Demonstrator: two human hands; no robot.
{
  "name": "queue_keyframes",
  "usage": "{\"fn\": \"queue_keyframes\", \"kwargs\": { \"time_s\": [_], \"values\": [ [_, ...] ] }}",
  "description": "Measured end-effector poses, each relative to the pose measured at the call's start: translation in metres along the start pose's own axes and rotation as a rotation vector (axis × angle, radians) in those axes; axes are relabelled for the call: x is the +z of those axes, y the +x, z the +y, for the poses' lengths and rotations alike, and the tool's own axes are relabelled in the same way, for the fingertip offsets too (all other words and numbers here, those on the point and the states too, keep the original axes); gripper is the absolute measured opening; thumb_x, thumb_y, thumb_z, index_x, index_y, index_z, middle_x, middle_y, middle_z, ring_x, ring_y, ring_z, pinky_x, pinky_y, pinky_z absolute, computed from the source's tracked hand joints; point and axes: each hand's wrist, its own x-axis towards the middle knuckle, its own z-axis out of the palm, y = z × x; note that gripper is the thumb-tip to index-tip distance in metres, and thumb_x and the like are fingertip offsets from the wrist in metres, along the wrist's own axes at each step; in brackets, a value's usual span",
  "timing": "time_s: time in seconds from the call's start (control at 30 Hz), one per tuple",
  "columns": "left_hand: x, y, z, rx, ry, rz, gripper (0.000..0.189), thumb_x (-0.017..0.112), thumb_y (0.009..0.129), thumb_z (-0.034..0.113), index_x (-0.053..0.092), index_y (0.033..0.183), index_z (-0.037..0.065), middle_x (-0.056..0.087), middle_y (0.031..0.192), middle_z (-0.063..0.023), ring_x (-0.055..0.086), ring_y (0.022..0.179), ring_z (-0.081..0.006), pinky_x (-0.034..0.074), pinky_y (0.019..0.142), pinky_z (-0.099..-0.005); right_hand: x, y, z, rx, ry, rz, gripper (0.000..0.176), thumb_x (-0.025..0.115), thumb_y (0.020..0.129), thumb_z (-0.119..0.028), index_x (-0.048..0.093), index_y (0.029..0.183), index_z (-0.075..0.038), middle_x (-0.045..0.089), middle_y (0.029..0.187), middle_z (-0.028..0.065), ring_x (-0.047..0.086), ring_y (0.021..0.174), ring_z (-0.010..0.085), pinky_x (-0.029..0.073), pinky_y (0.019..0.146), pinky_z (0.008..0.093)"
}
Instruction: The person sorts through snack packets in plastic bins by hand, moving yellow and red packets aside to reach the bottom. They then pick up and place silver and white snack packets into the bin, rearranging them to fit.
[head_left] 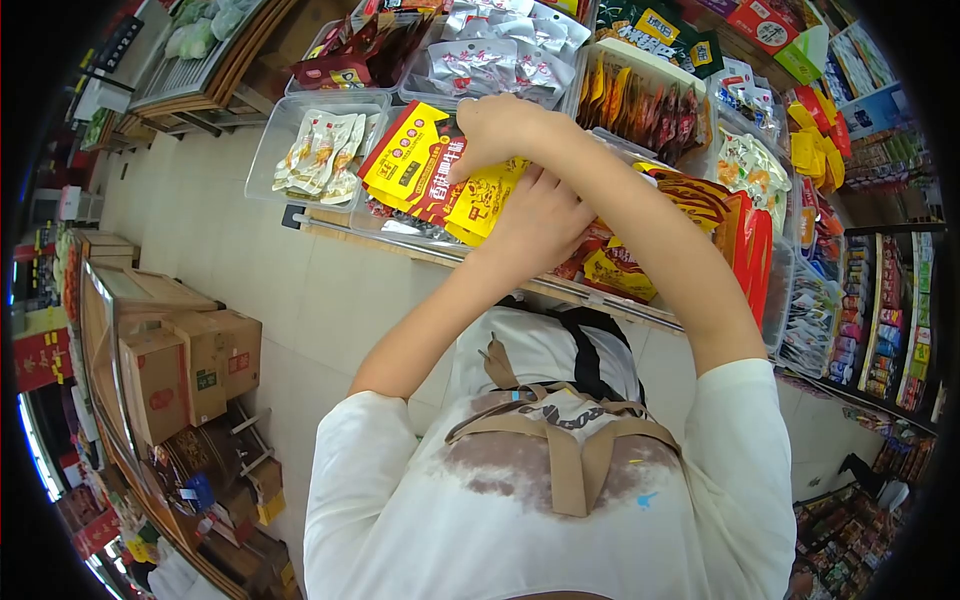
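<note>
In the head view, both hands meet over a row of clear bins on a shop display, and between them is a fanned bundle of yellow-and-red snack packets (432, 172). The bundle hangs tilted just above the front bin (392, 228). The right hand (497, 130) reaches across from the right and is curled shut, pinching the bundle's upper edge. The left hand (541, 226) comes up from below with its back to the camera. It presses against the bundle's near right side, but its fingers slip behind the packets, so its grip cannot be told. Left of the bundle, a clear tray (268, 150) holds pale packets (325, 152). Behind it lie silver pouches (495, 55), and orange-red packs (705, 205) fill the bin to the right. Cardboard boxes (190, 368) stand on the tiled floor (300, 290) at the left.
</note>
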Motion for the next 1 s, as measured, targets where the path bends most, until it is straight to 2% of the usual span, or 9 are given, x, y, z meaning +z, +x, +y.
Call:
{"fn": "queue_keyframes", "kwargs": {
  "time_s": [0.2,0.4,0.5,0.57,0.67,0.73,0.8,0.93,1.0],
  "values": [
    [-0.001,0.004,0.0,0.012,-0.018,-0.001,0.059,0.063,0.074,0.016,0.043,0.129,0.012,0.041,0.129,-0.0175,0.035,0.122,-0.0376,0.028,0.1,-0.0477,0.015,0.005,0.0,0.006,-0.009,0.236,0.068,0.076,0.058,-0.041,0.053,0.103,0.004,0.06,0.097,0.0212,0.058,0.091,0.0315,0.043,0.086,0.0385],
    [-0.003,0.006,0.001,0.017,-0.038,0.005,0.059,0.064,0.073,0.015,0.044,0.128,0.012,0.042,0.128,-0.0174,0.035,0.122,-0.0376,0.03,0.099,-0.0479,0.029,0.013,0.008,-0.163,0.023,0.429,0.041,0.074,0.062,-0.03,0.057,0.086,-0.002,0.062,0.089,0.0144,0.059,0.086,0.0297,0.044,0.077,0.0392],
    [-0.004,0.005,0.002,0.018,-0.006,0.005,0.06,0.065,0.071,0.015,0.045,0.127,0.012,0.042,0.127,-0.0174,0.035,0.121,-0.0376,0.031,0.098,-0.0475,0.016,0.002,0.003,-0.2,0.154,0.342,0.032,0.073,0.064,-0.026,0.054,0.08,-0.005,0.06,0.083,0.0114,0.058,0.081,0.0273,0.044,0.071,0.0381],
    [-0.004,0.003,0.003,0.015,0.024,0.0,0.06,0.066,0.07,0.014,0.045,0.126,0.011,0.042,0.126,-0.0174,0.035,0.121,-0.0376,0.032,0.097,-0.0474,0.009,-0.004,0.005,-0.417,0.258,0.482,0.029,0.071,0.066,-0.023,0.051,0.076,-0.006,0.057,0.075,0.0093,0.058,0.077,0.024,0.044,0.067,0.0375],
    [-0.005,0.0,0.004,-0.067,0.011,-0.095,0.06,0.066,0.067,0.012,0.046,0.123,0.01,0.043,0.123,-0.0174,0.036,0.12,-0.0364,0.034,0.096,-0.047,-0.021,-0.03,0.006,-0.371,0.426,0.565,0.031,0.07,0.066,-0.027,0.051,0.075,-0.004,0.061,0.082,0.0123,0.06,0.078,0.023,0.045,0.066,0.0358],
    [-0.012,0.005,0.007,0.013,0.025,0.0,0.059,0.067,0.064,0.011,0.047,0.12,0.008,0.044,0.12,-0.0168,0.039,0.116,-0.0361,0.037,0.093,-0.0458,-0.038,-0.05,0.012,-0.296,0.655,0.603,0.025,0.069,0.071,-0.02,0.051,0.076,-0.004,0.062,0.085,0.0097,0.06,0.079,0.0163,0.047,0.068,0.0291],
    [-0.014,0.006,0.009,0.008,0.016,-0.006,0.06,0.068,0.062,0.011,0.047,0.118,0.008,0.044,0.12,-0.0164,0.039,0.116,-0.0358,0.037,0.092,-0.0451,-0.066,-0.121,-0.007,-0.293,1.064,0.666,0.021,0.054,0.083,-0.003,0.05,0.102,0.004,0.061,0.095,0.015,0.061,0.08,0.0159,0.053,0.069,0.0237],
    [0.002,-0.001,-0.001,-0.013,0.059,-0.067,0.065,0.072,0.059,0.012,0.047,0.119,0.012,0.042,0.124,-0.0132,0.039,0.119,-0.0313,0.039,0.088,-0.0421,-0.024,-0.183,0.045,-0.244,1.012,1.154,0.017,0.065,0.076,-0.007,0.051,0.085,-0.002,0.063,0.092,0.0086,0.059,0.083,0.0124,0.048,0.072,0.0247],
    [-0.007,0.003,0.005,-0.017,0.031,-0.055,0.066,0.072,0.059,0.011,0.047,0.121,0.013,0.041,0.125,-0.0129,0.038,0.12,-0.031,0.039,0.088,-0.0417,0.008,-0.21,0.067,-0.138,0.975,1.189,0.024,0.06,0.078,0.003,0.048,0.099,0.0,0.061,0.097,0.0089,0.059,0.086,0.0137,0.048,0.078,0.0246]
  ]
}}
